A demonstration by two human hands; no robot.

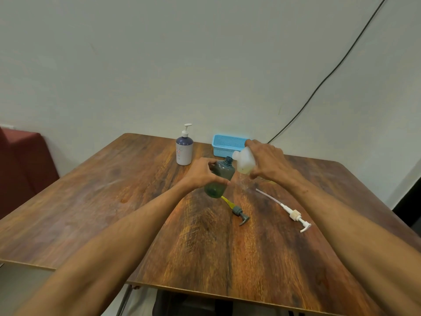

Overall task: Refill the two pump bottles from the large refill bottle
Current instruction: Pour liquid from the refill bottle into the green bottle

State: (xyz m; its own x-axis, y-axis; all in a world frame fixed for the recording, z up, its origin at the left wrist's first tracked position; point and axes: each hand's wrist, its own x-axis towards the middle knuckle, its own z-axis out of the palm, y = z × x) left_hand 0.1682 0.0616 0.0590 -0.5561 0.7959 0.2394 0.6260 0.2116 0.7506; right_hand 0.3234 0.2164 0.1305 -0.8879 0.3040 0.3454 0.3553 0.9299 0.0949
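My left hand (201, 173) grips a green translucent bottle (219, 176), tilted with its open neck up and to the right. My right hand (266, 159) holds a white translucent refill bottle (245, 161), tipped so its mouth sits right beside the green bottle's neck. A little yellowish liquid shows inside the white bottle. A grey pump head with a yellow tube (238, 210) lies on the table below the green bottle. A white pump head with a long tube (290, 212) lies to the right. A purple-and-white pump bottle (184, 150) stands upright at the back, its pump on.
A blue plastic basket (225, 144) sits at the back of the wooden table (114, 190), behind my right hand. A black cable runs down the wall at the right. A dark red seat stands at the far left. The table's front edge is near me.
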